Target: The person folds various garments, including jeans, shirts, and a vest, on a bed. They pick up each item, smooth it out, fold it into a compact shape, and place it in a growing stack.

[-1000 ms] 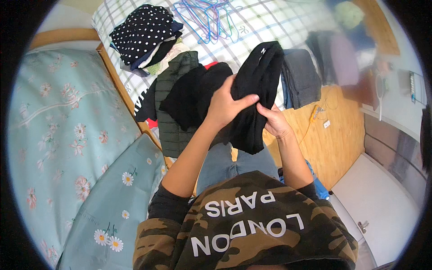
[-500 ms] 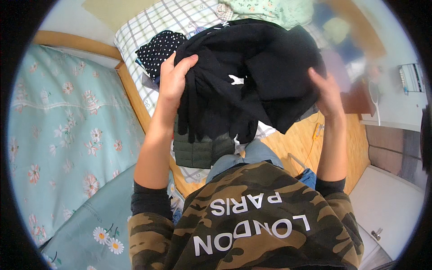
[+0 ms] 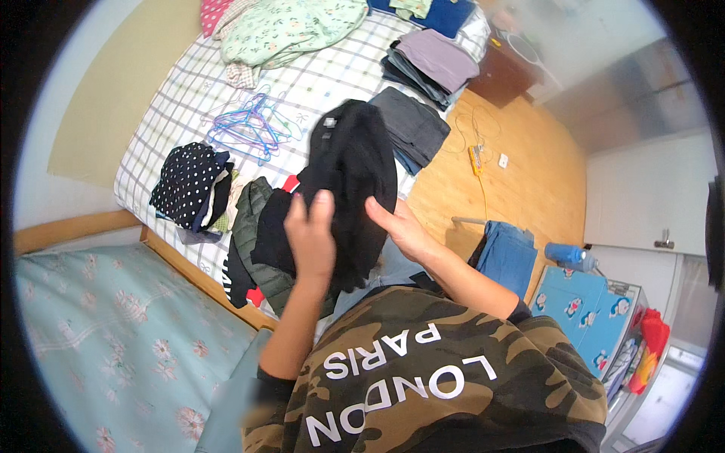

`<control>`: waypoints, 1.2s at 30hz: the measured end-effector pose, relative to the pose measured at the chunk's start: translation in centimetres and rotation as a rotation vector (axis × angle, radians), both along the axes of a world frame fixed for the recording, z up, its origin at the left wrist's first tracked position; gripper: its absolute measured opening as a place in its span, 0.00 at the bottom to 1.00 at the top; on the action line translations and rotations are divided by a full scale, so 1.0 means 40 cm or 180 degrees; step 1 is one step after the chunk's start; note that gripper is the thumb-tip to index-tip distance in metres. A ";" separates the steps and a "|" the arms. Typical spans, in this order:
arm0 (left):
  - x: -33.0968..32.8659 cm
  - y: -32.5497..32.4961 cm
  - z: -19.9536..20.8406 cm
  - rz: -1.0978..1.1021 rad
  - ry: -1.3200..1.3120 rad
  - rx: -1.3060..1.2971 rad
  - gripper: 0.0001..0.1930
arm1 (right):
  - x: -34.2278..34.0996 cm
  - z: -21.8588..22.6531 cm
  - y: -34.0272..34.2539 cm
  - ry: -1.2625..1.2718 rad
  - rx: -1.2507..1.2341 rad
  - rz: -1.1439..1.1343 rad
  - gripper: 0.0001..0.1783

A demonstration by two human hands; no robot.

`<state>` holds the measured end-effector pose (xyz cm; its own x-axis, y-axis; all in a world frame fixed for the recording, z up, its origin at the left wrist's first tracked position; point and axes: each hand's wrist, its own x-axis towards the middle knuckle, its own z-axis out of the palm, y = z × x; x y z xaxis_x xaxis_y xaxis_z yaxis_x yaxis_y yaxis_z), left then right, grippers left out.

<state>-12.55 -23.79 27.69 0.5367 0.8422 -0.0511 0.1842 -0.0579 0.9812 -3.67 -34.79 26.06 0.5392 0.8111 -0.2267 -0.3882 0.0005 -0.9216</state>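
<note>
I hold a black garment in front of me, gathered into a long, narrow bundle. My left hand grips its near left side, with the thumb and a finger showing. On the opposite side my right hand holds on, thumb on top and the other fingers mostly hidden. Below my left hand lies a dark green quilted jacket, along with black and red clothing partly covered by it. Folded grey trousers lie just beyond the bundle, at the bed's right edge.
On the checked bedsheet are several plastic hangers, a polka-dot clothing pile and a stack topped with purple fabric. A yellow power strip with its cord lies on the wooden floor. Jeans hang at my right.
The black garment went from spread wide between my hands to a narrow bundle. My hands came closer together and lower. The view turned, showing more of the bed and the room's right side.
</note>
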 end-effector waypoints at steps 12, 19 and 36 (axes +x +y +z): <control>0.241 -0.276 0.055 -0.2082 0.0311 0.3261 0.40 | 0.274 -0.007 -0.221 0.2208 0.2095 -0.0898 0.24; 0.422 -0.329 0.014 -0.1634 0.0175 0.2790 0.38 | 0.501 0.004 -0.337 0.2164 0.2059 -0.1366 0.21; 1.139 -0.536 0.350 -0.3746 -0.0339 -0.2349 0.13 | 0.753 0.133 -0.889 -0.1782 -0.0366 -0.2129 0.27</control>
